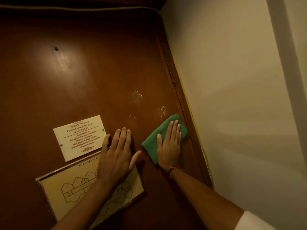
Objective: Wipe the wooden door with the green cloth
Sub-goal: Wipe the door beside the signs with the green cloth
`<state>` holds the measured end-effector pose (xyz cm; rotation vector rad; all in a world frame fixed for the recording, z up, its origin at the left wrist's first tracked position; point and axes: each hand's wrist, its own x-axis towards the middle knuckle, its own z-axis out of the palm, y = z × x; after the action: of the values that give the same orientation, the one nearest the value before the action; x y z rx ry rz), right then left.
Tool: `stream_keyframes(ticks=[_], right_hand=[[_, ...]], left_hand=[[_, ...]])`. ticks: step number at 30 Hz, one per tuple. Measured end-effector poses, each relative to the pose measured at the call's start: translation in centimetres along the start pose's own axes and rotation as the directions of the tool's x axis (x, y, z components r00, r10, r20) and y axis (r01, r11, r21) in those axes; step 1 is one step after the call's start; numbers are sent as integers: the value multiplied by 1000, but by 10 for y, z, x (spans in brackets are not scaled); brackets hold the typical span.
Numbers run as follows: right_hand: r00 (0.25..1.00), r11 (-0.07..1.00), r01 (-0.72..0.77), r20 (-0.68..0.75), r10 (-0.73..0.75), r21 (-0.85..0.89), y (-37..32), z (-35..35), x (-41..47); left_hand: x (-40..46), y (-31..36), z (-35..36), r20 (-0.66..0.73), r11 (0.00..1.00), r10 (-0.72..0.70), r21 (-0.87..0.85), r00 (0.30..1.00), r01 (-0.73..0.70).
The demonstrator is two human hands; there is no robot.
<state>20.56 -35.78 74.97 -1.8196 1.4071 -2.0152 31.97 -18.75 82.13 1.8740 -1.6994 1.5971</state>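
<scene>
A hotel room, seen from inside at its door (pixel 93 80). A notice (pixel 78 138) on it mentions reception lockers and "hotel premises"; the framed plan (pixel 69 190) below, headed "IN CASE OF FI…", is probably a fire-escape map.

The wooden door (pixel 83 80) fills the left and centre of the frame, with the wall (pixel 232 97) along its right edge and a hinge (pixel 169 68) between them at centre right. A small notice (pixel 78 138) sits on the door at lower left; a framed floor plan (pixel 71 190) lies just below it. The left hand (pixel 116 156) rests flat on the door, overlapping the plan's upper right corner. Right of it, apart, the right hand (pixel 169 143) lies flat on the cloth (pixel 150 144), near the door's right edge. Smudges (pixel 136 97) lie above the hands
</scene>
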Motion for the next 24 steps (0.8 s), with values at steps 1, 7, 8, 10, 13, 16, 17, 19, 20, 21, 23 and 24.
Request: stream_keyframes(ticks=[1, 7, 8, 10, 13, 16, 17, 19, 20, 21, 23, 24], right_hand=[[997, 997, 74, 8, -74, -3, 3, 4, -10], [994, 994, 96, 66, -92, -58, 48, 3, -38], [997, 997, 53, 56, -49, -60, 45, 0, -27], [999, 999, -16, 39, 18, -50, 29, -6, 2], [998, 999, 26, 51, -24, -32, 3, -11, 27], [978, 978, 194, 95, -186, -83, 8, -7, -3], [972, 972, 216, 118, -205, -89, 18, -6, -17], [975, 980, 179, 151, -165, -87, 37, -6, -36], [981, 988, 133, 150, -120, -82, 41, -7, -34], [988, 994, 82, 134, -72, -73, 42, -8, -26], [996, 999, -4, 89, 8, -47, 32, -11, 3], [996, 999, -22, 80, 25, -31, 24, -13, 20]], left_hand=[[2, 0, -1, -5, 1000, -4, 11, 1000, 4], [5, -1, -7, -8, 998, -28, 56, 1000, 29], [6, -2, -9, -9, 998, -35, 58, 999, 35], [8, -3, -12, -17, 997, -60, 51, 998, 60], [13, -5, -17, -12, 995, -77, 59, 997, 77], [15, -9, -18, -4, 994, -83, 74, 997, 83], [16, -10, -19, 0, 994, -90, 70, 996, 89], [14, -15, -18, 0, 992, -101, 75, 995, 100], [13, -17, -17, 0, 992, -99, 83, 995, 99], [11, -19, -17, 1, 991, -95, 91, 995, 95], [11, -22, -15, -4, 989, -100, 107, 995, 100], [11, -24, -14, -6, 987, -111, 118, 994, 111]])
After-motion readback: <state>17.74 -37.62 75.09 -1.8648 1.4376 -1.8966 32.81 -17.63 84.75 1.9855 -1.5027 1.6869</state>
